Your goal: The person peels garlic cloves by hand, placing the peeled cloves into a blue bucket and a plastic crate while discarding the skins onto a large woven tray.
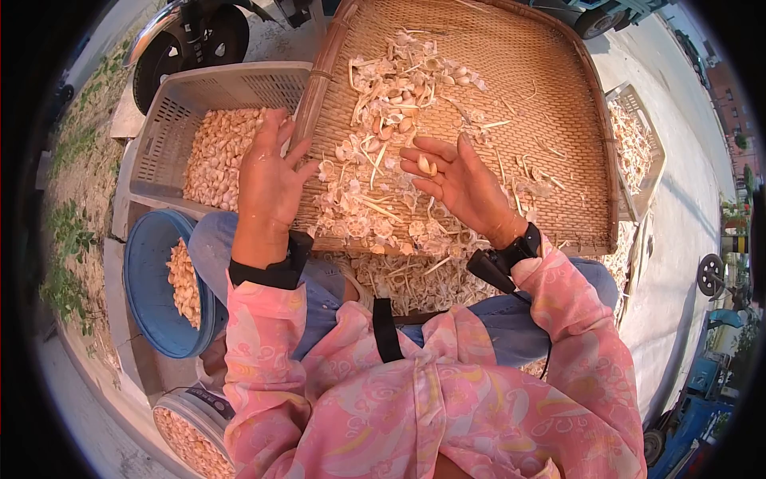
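My right hand (476,185) is turned palm up over the woven bamboo tray (550,88), with pale garlic cloves (427,165) resting against its curled fingers. My left hand (267,191) has its fingers apart and holds nothing. It is at the tray's left rim, overlapping the plastic crate (167,144) in this view. Inside that crate lies a heap of peeled garlic cloves (219,152). Between my hands, papery garlic skins (355,203), dry stems and a few loose cloves (387,128) are scattered over the weave.
A blue bucket (137,279) with cloves stands by my left knee, and a white bucket (179,447) of cloves is below it. Another crate (654,152) of stems and skins sits right of the tray. More skins (415,283) lie beneath the tray between my legs. Wheels (215,40) stand behind.
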A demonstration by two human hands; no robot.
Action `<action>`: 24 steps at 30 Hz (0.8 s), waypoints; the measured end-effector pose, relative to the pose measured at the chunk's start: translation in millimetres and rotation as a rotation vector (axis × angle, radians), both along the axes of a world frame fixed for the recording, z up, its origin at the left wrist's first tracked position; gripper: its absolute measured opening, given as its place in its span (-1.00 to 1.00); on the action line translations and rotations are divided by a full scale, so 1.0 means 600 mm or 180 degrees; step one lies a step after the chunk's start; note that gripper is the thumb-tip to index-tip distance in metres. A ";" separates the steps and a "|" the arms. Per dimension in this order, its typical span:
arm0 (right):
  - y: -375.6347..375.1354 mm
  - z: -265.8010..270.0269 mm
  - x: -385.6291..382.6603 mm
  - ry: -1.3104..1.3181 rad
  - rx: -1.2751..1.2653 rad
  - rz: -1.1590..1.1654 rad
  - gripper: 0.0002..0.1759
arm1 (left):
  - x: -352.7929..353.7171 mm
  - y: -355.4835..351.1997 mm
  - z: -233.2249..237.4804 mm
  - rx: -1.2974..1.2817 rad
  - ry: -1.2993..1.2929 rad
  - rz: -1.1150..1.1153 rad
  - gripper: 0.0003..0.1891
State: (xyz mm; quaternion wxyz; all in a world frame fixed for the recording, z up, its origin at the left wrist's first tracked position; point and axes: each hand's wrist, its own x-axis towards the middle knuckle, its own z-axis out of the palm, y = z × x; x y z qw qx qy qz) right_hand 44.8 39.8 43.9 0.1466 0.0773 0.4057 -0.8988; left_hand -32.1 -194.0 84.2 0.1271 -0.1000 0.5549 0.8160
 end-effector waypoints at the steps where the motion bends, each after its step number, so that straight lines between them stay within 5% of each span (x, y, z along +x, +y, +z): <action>1: -0.011 -0.001 -0.004 0.0107 0.0059 0.0030 -0.33 | 0.028 0.026 -0.006 0.0313 -0.0614 -0.0242 -0.34; 4: -0.046 0.010 -0.010 0.0415 0.0233 0.0079 -0.32 | 0.073 0.088 -0.075 0.1922 -0.1748 -0.0919 -0.41; 7: -0.051 0.013 -0.005 0.1110 0.1301 0.0236 -0.32 | 0.077 0.110 -0.088 0.2539 -0.1790 -0.0799 -0.44; 10: -0.043 0.028 -0.005 0.1084 0.0870 -0.0159 -0.42 | 0.072 0.106 -0.084 0.2388 -0.1727 -0.0620 -0.42; 14: 0.001 -0.002 -0.056 0.0285 0.2284 -0.0402 -0.67 | 0.064 0.085 -0.078 0.2323 -0.1463 -0.0795 -0.42; 17: 0.026 -0.063 -0.118 0.1432 0.4195 0.0116 -0.67 | 0.052 0.062 -0.058 0.1983 -0.1388 -0.0868 -0.47; 20: 0.033 -0.128 -0.189 0.2977 0.5020 0.0217 -0.60 | 0.000 -0.007 -0.072 0.1532 -0.0734 -0.0924 -0.58; 22: 0.028 -0.119 -0.195 0.2699 0.4914 0.0534 -0.58 | -0.053 -0.074 -0.039 0.0735 -0.0142 -0.0624 -0.63; 24: 0.028 -0.101 -0.187 0.2438 0.4903 0.0797 -0.58 | -0.074 -0.083 0.026 -0.1442 0.0438 0.0085 -0.64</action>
